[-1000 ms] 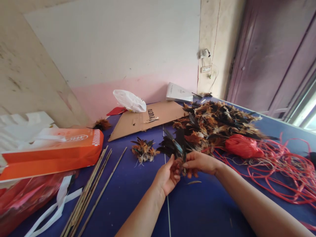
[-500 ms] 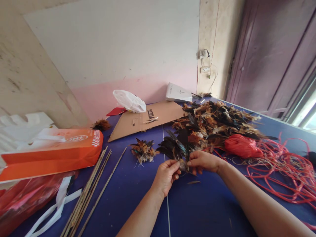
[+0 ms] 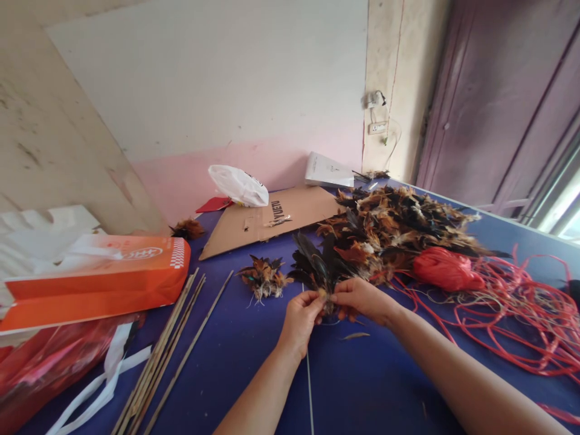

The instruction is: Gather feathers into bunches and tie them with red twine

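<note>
Between my two hands is a bunch of dark feathers (image 3: 321, 263), its black tips fanned out toward the back of the table. My left hand (image 3: 302, 315) pinches the bunch at its pale quill end from the left. On the other side, my right hand (image 3: 362, 300) has thumb and fingers closed on the same quill end. Just left of the bunch lies a small brown and black feather cluster (image 3: 264, 278) with stringy ends. A loose feather (image 3: 356, 335) rests on the table below my right hand.
A large feather pile (image 3: 399, 220) spreads behind my right hand, beside tangled red plastic twine (image 3: 446, 269). Flattened cardboard (image 3: 272, 214) lies at the back under a white plastic bag (image 3: 238, 185). Thin sticks (image 3: 161, 356) and an orange paper bag (image 3: 104, 287) are at left.
My right hand has shifted slightly left, closer to my left hand. The feather bunch now stands more upright and gathered between them.
</note>
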`<state>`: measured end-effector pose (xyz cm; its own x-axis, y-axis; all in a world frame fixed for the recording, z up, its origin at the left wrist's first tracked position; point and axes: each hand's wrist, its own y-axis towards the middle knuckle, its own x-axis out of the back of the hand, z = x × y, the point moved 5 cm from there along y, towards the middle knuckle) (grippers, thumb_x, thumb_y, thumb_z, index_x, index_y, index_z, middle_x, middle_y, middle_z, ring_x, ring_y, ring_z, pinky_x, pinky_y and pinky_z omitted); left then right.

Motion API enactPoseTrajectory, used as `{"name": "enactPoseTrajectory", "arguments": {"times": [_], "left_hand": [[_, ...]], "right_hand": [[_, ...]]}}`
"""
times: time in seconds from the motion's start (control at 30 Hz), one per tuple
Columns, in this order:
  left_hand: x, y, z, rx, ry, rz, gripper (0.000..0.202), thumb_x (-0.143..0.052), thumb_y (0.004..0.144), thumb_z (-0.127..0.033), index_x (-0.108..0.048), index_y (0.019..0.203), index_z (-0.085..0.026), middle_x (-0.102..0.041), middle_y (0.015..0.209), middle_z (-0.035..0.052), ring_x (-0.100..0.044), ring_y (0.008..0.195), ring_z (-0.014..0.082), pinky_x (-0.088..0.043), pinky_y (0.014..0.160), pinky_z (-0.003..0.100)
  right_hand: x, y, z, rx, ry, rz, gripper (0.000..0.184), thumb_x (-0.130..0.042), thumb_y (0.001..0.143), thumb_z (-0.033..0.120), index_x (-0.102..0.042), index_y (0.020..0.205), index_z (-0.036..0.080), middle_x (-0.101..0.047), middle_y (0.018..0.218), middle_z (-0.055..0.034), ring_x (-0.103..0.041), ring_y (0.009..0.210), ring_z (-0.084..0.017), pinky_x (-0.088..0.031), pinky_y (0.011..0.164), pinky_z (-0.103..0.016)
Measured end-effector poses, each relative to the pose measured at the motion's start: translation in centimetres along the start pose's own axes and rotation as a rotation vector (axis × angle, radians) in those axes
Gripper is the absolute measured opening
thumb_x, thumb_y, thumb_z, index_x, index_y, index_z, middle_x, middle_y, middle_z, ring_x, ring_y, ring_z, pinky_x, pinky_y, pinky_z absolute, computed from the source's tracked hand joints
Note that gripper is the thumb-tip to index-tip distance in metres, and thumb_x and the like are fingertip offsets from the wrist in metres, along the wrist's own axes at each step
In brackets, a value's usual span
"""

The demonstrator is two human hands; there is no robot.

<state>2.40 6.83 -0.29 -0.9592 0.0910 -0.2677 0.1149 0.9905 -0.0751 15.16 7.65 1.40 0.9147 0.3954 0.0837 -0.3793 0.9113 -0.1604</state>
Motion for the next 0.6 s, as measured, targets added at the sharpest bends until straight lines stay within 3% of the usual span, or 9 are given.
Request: {"name": "enactPoseTrajectory", "arguments": {"times": [0.27, 0.43, 0.5, 0.6], "left_hand": [[-0.4, -0.2, -0.2, 0.011, -0.127, 0.068, 0.014, -0.070, 0.059, -0.022, -0.060, 0.062, -0.013, -0.048, 0.051, -0.0043, -0.039, 0.043, 0.0033, -0.026, 0.041, 0.016], [-0.1, -0.1, -0.3, 0.012, -0.100, 0.061, 0.011, -0.069, 0.060, -0.021, -0.062, 0.063, -0.013, -0.053, 0.051, -0.0014, -0.043, 0.045, 0.0049, -0.024, 0.041, 0.017], [0.0, 0.0, -0.3, 0.017, -0.074, 0.069, 0.011, -0.068, 0.061, -0.022, -0.063, 0.064, -0.013, -0.054, 0.051, -0.0007, -0.043, 0.046, 0.0054, -0.023, 0.041, 0.017], [-0.1, -0.1, -0.5, 0.034, -0.069, 0.102, 0.012, -0.067, 0.062, -0.024, -0.063, 0.062, -0.013, -0.054, 0.049, -0.0007, -0.039, 0.044, 0.0046, -0.020, 0.040, 0.017]], "right_hand": [[-0.5, -0.1, 0.0, -0.006, 0.062, -0.019, 0.023, -0.061, 0.067, 0.034, -0.058, 0.063, 0.012, -0.056, 0.046, 0.0017, -0.045, 0.036, -0.004, -0.032, 0.033, -0.015], [-1.0, 0.2, -0.8, -0.055, 0.269, 0.042, 0.022, -0.063, 0.067, 0.033, -0.059, 0.071, 0.011, -0.064, 0.065, -0.0038, -0.056, 0.046, -0.008, -0.035, 0.033, -0.015], [-1.3, 0.3, -0.9, -0.047, 0.324, 0.084, 0.023, -0.063, 0.068, 0.033, -0.060, 0.072, 0.010, -0.064, 0.070, -0.0051, -0.055, 0.046, -0.006, -0.036, 0.034, -0.014], [-1.4, 0.4, -0.9, -0.036, 0.363, 0.119, 0.022, -0.063, 0.069, 0.031, -0.060, 0.069, 0.009, -0.062, 0.064, -0.0031, -0.048, 0.041, -0.003, -0.036, 0.034, -0.012]]}}
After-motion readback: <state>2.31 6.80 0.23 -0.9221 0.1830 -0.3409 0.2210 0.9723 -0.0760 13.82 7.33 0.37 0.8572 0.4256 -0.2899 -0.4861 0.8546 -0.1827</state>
